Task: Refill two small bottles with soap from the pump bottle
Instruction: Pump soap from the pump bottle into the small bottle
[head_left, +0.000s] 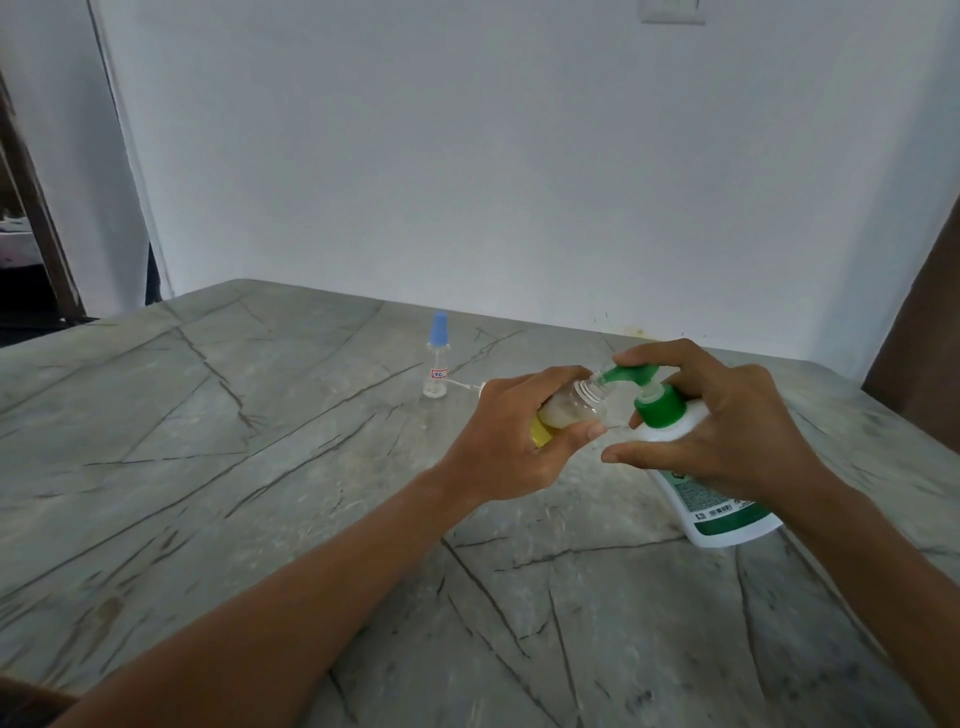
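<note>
- While tilted w/ mouth at green nozzle (623, 375): 1 small bottle (576, 407), gripped in left hand (511, 441), fingers curled round.
- 1 pump bottle (724, 522) on table (260, 441); right hand (727, 431) wrapped round, hiding its shoulder.
- 2nd, blue-cap bottle (437, 358), upright farther back.

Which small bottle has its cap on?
The blue-capped bottle standing upright on the table; the held bottle in the left hand is open.

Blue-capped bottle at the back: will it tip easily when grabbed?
Probably. The blue-capped bottle is tall and narrow on a small base, so a nudge may topple it. It looks clear and empty, so likely very light. Being round, it could roll once down.
</note>
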